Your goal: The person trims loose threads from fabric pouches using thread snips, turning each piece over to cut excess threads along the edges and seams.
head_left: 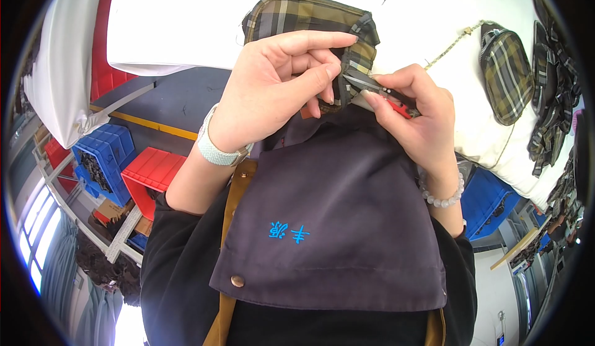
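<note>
A plaid pouch (304, 14) in olive, grey and black, with dark bound edges, lies at the near edge of the white table. My left hand (279, 76), a pale watch on its wrist, is closed at the pouch's right side, thumb and fingers pinched together and the index finger stretched along the edge. Whether a thread is caught in that pinch is too small to see. My right hand (421, 113) grips a pair of thread snips (403, 106) with a red part on the handle. Their pointed blades touch or nearly touch the pouch's bound edge.
Another plaid pouch (508, 76) with a zip and chain (455, 45) lies on the white table (186, 11) at right, beside a heap of dark plaid pieces (548, 110). Blue crates (108, 157) (489, 200) and a red crate (155, 172) stand below table height.
</note>
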{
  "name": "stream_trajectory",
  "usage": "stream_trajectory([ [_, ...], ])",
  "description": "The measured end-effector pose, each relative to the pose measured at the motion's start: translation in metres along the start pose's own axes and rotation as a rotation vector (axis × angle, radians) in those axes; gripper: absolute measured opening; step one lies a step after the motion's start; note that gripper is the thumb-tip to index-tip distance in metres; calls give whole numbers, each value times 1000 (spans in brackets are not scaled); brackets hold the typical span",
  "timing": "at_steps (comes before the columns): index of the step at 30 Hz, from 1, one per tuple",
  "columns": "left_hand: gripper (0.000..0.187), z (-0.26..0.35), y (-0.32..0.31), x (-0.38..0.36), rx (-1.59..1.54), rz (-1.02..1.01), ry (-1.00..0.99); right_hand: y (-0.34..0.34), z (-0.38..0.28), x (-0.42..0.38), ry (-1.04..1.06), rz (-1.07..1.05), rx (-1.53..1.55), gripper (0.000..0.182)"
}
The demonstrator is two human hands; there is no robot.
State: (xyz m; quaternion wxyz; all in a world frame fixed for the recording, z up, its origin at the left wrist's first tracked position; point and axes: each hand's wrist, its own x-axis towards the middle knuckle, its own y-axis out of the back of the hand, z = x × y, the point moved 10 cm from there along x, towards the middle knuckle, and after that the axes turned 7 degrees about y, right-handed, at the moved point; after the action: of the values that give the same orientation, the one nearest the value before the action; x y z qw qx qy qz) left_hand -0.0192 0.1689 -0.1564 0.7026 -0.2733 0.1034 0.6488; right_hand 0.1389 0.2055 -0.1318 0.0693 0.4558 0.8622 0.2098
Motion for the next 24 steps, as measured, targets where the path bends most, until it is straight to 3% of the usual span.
stream_trajectory([
  [10, 35, 0, 0, 0, 12, 10, 8, 1, -7, 1, 65, 14, -51, 20],
  [24, 35, 0, 2, 0, -24, 6, -1, 3, 0, -1, -2, 20, 55, 22],
])
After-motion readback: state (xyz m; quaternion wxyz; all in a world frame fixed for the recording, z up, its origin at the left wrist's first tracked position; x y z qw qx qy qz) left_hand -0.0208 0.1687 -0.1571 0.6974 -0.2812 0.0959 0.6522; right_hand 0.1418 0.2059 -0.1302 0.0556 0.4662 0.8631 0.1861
